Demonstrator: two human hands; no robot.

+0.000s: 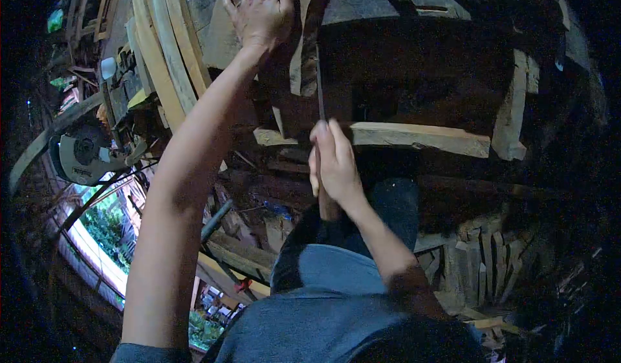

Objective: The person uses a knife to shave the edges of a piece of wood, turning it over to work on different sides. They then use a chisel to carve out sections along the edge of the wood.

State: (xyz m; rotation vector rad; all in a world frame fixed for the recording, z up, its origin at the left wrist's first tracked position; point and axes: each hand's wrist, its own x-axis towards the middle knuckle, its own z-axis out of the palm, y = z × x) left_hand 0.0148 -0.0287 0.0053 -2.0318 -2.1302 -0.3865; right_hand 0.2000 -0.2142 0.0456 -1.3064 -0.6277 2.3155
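Note:
My left hand (260, 12) lies with fingers spread on a pale wooden board (221, 43) at the top of the head view. Just right of it, a thick length of wood (303, 72) sticks out over the bench edge, its near end in the light. My right hand (333, 162) is wrapped round the straight wooden handle (328, 209) of a long thin-bladed tool. The narrow blade (320, 88) points away from me, seen edge-on, right alongside that wood. The blade's teeth or edge cannot be made out.
A wooden rail (420, 138) crosses in front of me, with an upright post (513, 114) at its right. Long planks (169, 52) lean at the left, near a circular power tool (81, 153). Wood offcuts (482, 266) are piled low on the right.

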